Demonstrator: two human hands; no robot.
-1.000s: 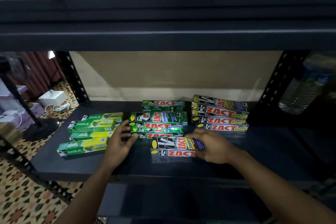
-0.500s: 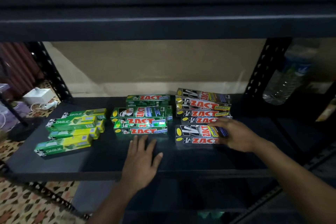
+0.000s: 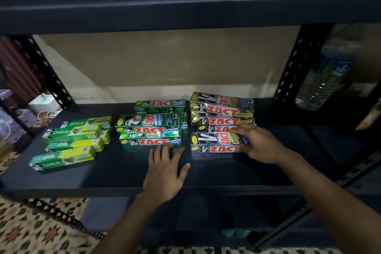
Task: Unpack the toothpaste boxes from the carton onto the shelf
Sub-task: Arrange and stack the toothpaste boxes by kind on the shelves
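Three groups of toothpaste boxes lie on the dark shelf [image 3: 206, 173]. Green-and-yellow Darlie boxes [image 3: 72, 140] are on the left, green Zact Whitening boxes [image 3: 150, 130] in the middle, and black-and-silver Zact Smokers boxes [image 3: 221, 112] on the right. My right hand [image 3: 258, 143] grips the right end of the front pair of Zact Smokers boxes [image 3: 212, 142], just in front of that stack. My left hand [image 3: 165, 169] rests flat on the shelf with fingers spread, its fingertips at the front of the green Zact stack. The carton is not in view.
An upper shelf board [image 3: 185, 4] hangs low over the boxes. Perforated black uprights [image 3: 292, 68] stand at both back corners. A clear water bottle [image 3: 325, 76] stands to the right, beyond the upright. A white box [image 3: 44, 103] and cables lie on the patterned floor at left.
My right hand has slid the front pair of Zact Smokers boxes to the right and back, against the Smokers stack. My left hand left the green boxes and settled flat on the shelf.
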